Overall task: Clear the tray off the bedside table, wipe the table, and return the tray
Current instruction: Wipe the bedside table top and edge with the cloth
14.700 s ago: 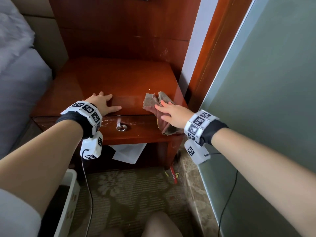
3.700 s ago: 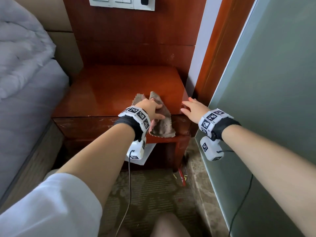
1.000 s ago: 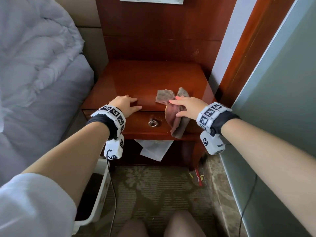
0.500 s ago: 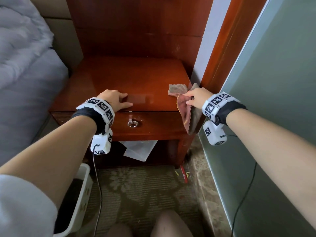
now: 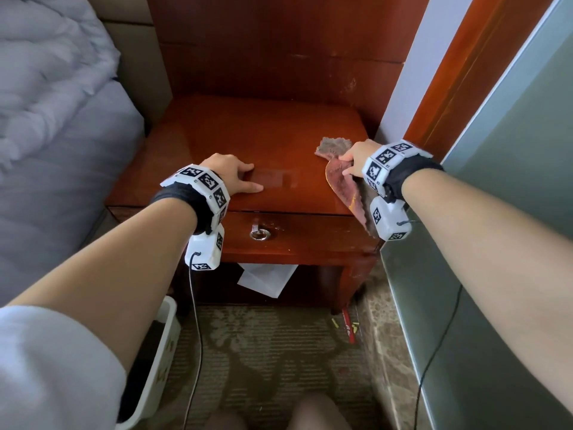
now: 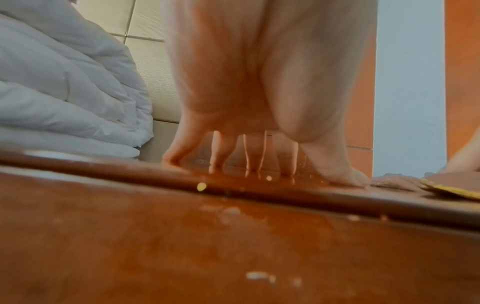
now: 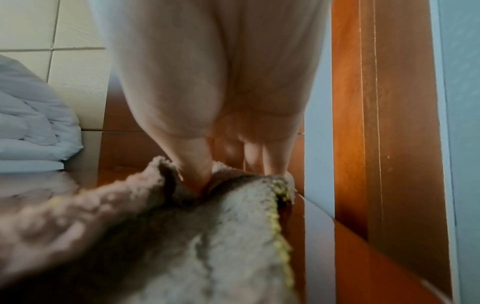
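Glossy wood table (image 5: 235,141) — nubby cloth (image 5: 342,184)

Both arms extended forward, hands down at the same level, well apart.

Left hand (image 5: 230,174): palm down, fingers (image 6: 217,150) straight and slightly spread, tips and thumb pressing flat on the surface below; wrist raised a bit. Right hand (image 5: 356,159): palm down, fingers curled, thumb and fingers (image 7: 275,158) pinching a cloth (image 5: 344,187). Both forearms bare, each wrist wearing a marker band with a white camera block slung under it; left upper arm in a white sleeve (image 5: 46,367). Knees visible at the bottom edge of the head view.
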Motion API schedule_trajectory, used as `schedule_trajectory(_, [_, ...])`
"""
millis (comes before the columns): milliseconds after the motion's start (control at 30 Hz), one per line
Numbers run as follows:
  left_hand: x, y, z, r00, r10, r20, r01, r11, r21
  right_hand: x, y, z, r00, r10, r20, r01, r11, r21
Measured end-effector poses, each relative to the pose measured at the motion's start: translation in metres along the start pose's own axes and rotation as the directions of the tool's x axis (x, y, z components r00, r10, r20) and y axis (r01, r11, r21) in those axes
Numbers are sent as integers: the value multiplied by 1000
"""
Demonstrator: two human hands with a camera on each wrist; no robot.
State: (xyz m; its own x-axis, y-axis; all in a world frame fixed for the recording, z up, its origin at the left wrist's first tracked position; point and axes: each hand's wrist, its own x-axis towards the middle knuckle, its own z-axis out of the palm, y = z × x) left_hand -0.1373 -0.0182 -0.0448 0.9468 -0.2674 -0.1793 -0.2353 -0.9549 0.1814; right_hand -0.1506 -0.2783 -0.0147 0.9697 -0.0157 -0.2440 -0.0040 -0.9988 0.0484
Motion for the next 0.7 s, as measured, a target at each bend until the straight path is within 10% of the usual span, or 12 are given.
schedule_trajectory(700, [-123, -72, -81, 910, -247, -333, 185, 961, -207, -83, -138, -55, 921, -285, -267, 348, 908, 232])
